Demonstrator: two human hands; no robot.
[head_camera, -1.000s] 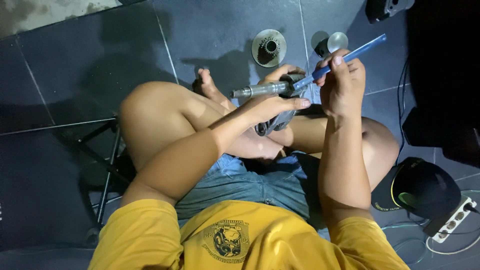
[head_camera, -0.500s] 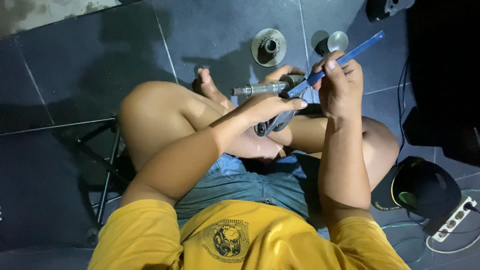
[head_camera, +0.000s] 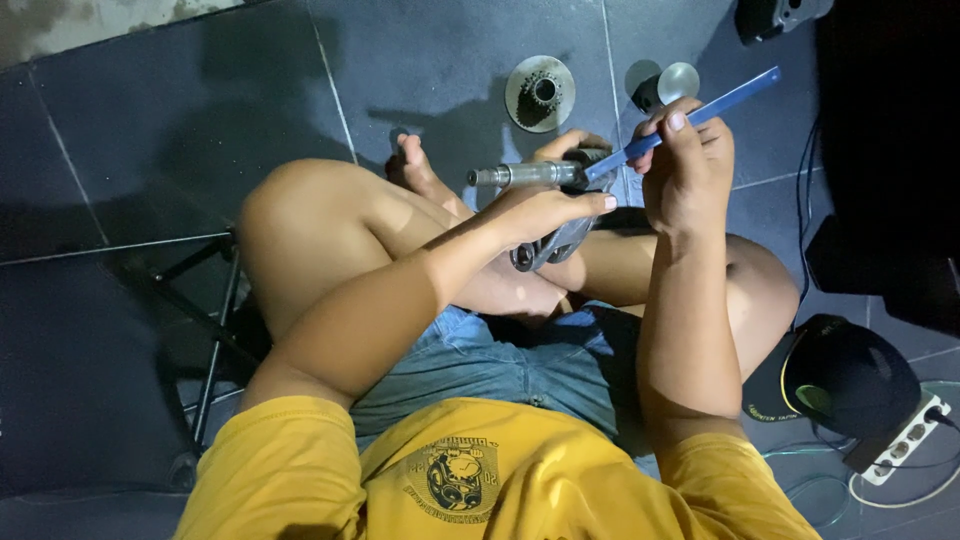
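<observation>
Seated cross-legged on the dark tiled floor (head_camera: 200, 130), the person keeps the work in the lap, where both forearms can brace against the knees. Their left hand (head_camera: 545, 210) is closed over a grey metal mechanical part with a short silver shaft (head_camera: 515, 176) sticking out to the left; the palm sits on top and the fingers reach across it, apparently to stop it from turning or slipping, while its lower, curved end (head_camera: 545, 248) rests near the crossed ankle for support. Their right hand (head_camera: 690, 170) is wrapped firmly round a long, flat blue tool (head_camera: 690, 118), thumb pressed along the blade, and the tool slants down so that its tip meets the part just beside the shaft; the raised, angled hold seems chosen for leverage at that joint. Set apart on the floor ahead lie a round silver toothed disc (head_camera: 540, 92) and a small shiny round cap (head_camera: 678, 82), within reach but clear of the legs. To the right sit a black cap (head_camera: 850, 375) and a white power strip (head_camera: 905, 440).
</observation>
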